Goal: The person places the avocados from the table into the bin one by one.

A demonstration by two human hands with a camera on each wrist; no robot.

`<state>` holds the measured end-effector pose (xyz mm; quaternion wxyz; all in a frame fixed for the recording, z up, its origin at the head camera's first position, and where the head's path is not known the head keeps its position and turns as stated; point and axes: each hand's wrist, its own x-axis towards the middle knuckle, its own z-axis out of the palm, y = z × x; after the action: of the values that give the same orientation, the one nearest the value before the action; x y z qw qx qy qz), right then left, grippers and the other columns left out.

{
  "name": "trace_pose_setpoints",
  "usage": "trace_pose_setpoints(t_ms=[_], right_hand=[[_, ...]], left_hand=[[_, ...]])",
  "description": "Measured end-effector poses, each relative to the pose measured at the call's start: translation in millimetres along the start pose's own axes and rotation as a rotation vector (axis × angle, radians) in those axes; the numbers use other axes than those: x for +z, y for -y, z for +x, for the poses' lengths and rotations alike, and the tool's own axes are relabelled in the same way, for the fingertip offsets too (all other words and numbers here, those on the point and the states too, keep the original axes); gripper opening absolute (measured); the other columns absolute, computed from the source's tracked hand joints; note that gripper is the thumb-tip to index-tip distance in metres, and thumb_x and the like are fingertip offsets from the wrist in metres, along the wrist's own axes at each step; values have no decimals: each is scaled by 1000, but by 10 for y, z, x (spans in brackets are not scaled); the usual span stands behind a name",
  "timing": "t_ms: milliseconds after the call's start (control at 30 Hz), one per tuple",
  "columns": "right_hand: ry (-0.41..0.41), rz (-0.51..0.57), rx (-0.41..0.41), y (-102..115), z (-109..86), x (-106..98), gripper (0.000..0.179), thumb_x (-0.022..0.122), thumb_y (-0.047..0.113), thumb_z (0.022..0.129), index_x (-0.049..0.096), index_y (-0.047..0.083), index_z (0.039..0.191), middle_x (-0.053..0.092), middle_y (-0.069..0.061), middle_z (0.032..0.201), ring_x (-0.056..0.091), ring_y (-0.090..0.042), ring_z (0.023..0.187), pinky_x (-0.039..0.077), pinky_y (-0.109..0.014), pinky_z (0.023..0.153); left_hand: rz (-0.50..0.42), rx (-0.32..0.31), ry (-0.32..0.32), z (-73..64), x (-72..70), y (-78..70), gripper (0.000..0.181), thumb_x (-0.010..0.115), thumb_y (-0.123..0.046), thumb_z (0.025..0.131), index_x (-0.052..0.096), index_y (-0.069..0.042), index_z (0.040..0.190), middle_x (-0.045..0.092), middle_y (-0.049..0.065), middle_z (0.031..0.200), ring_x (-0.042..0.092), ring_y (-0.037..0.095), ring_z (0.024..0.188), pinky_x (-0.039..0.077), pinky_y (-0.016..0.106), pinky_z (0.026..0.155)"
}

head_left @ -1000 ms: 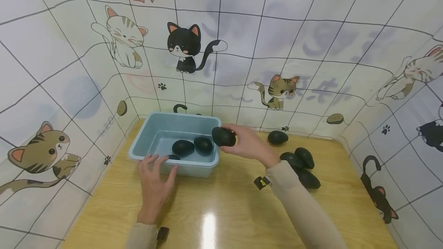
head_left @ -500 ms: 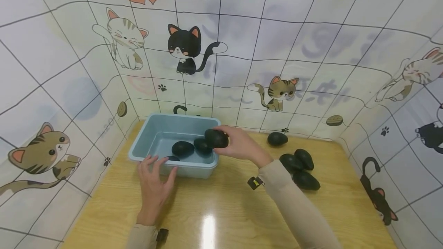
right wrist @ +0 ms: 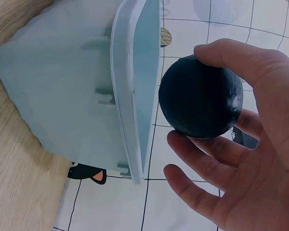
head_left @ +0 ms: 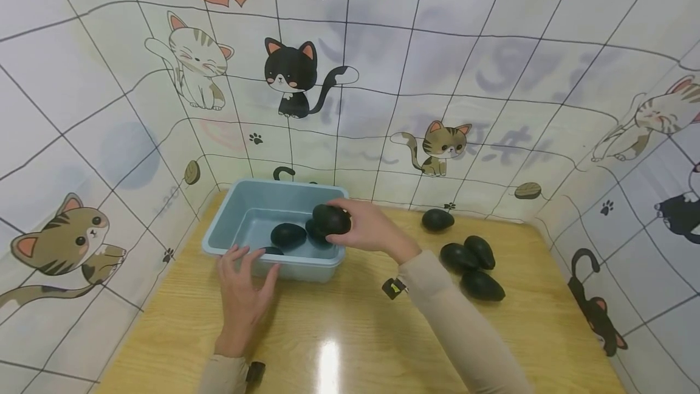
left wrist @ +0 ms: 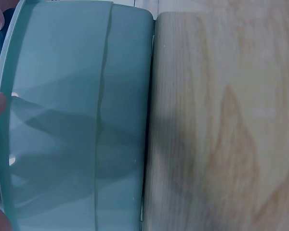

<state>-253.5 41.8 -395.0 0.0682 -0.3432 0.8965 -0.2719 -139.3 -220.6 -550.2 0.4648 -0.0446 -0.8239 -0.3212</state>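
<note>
My right hand (head_left: 372, 231) pinches a dark green avocado (head_left: 332, 221) between thumb and fingers, above the right end of a light blue plastic bin (head_left: 219, 227). In the right wrist view the held avocado (right wrist: 197, 98) is near the bin's rim (right wrist: 123, 91), higher than it. Inside the bin lie one avocado (head_left: 288, 236) in the middle, another (head_left: 313, 233) partly covered by the held one, and a third (head_left: 273, 250) mostly hidden behind the front wall. My left hand (head_left: 244, 293) rests spread fingertips on the bin's front rim, its thumb beside the front wall.
On the wooden table (head_left: 350, 321) to the right, a group of three avocados (head_left: 482, 285) lies close together. A single avocado (head_left: 437, 220) lies farther back, near the wall. Cat-printed sheeting (head_left: 377, 78) encloses the back and sides.
My right hand has moved left with the avocado, from the bin's right rim to over the inside, now overlapping one avocado there. The left hand stays at the front rim.
</note>
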Motion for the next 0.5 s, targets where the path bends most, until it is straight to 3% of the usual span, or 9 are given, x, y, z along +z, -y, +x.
trace_pose_setpoints(t_ms=[300, 500], right_hand=[[-4, -4, -18, 27, 81, 43, 71, 82, 41, 88, 58, 19, 151, 71, -3, 138, 68, -21, 113, 57, -43, 98], [5, -19, -12, 54, 126, 50, 69, 82, 41, 88, 59, 22, 150, 72, -1, 136, 68, -22, 113, 56, -44, 99]], left_hand=[[1, 0, 2, -2, -3, 10, 47, 73, -43, 96, 71, 0, 115, 56, 35, 126, 48, 57, 129, 18, 84, 117], [2, -15, 12, -11, -1, 1, 52, 69, -50, 99, 71, 0, 116, 56, 34, 126, 47, 56, 130, 18, 83, 118]])
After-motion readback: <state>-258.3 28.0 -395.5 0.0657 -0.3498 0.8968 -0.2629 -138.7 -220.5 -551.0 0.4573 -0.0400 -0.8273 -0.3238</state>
